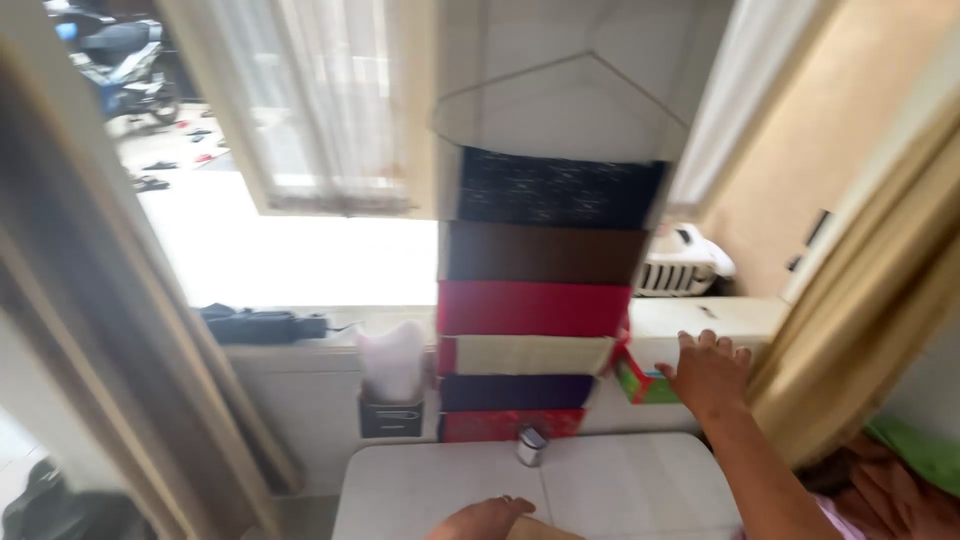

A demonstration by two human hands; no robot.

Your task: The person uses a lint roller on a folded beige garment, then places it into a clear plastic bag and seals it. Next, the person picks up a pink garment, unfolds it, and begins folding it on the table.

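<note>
Right hand (pixel 708 372) on red-green box (pixel 640 383) beside hanging fabric organizer (pixel 535 300); left hand (pixel 483 518) low over white table (pixel 620 485).

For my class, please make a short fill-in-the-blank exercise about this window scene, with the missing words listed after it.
1. The right hand reaches toward the window ____.
2. The top pocket of the hanging organiser is dark ____.
3. The left hand is at the ____ edge of the picture, over the white table.

Missing words: sill; blue; bottom
</note>
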